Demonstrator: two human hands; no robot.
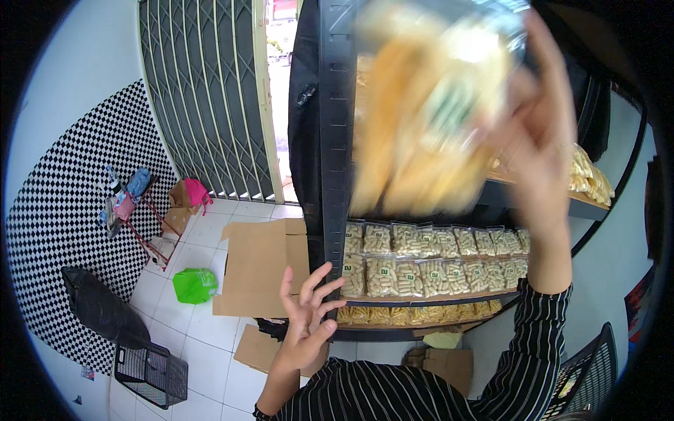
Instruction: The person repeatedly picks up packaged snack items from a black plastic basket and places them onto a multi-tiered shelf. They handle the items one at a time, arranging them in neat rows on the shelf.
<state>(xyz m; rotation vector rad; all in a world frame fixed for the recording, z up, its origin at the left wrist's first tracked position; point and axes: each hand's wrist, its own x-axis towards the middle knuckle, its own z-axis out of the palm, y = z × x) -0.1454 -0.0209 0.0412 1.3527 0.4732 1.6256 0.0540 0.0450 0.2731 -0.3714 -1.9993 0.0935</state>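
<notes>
My right hand (537, 133) is raised high in front of the shelf and closed on the edge of a clear plastic bag of long yellowish sticks (414, 119). Motion smears both the hand and the bag, which hides much of the upper shelf. A green label shows on the bag. Lower down, my left hand (309, 316) has its fingers spread and holds nothing. Its fingertips are close to the dark shelf post (333, 168); whether they touch it I cannot tell. Rows of small clear packets of pale pieces (435, 277) stand on the shelf below the bag.
Yellow packets (421, 313) fill the lowest shelf, and more bags (590, 179) lie at the upper right. Flattened cardboard (263, 266), a green bag (195, 285) and a black crate (151, 375) are on the tiled floor. A folding gate (207, 91) stands behind; another black basket (586, 375) is at right.
</notes>
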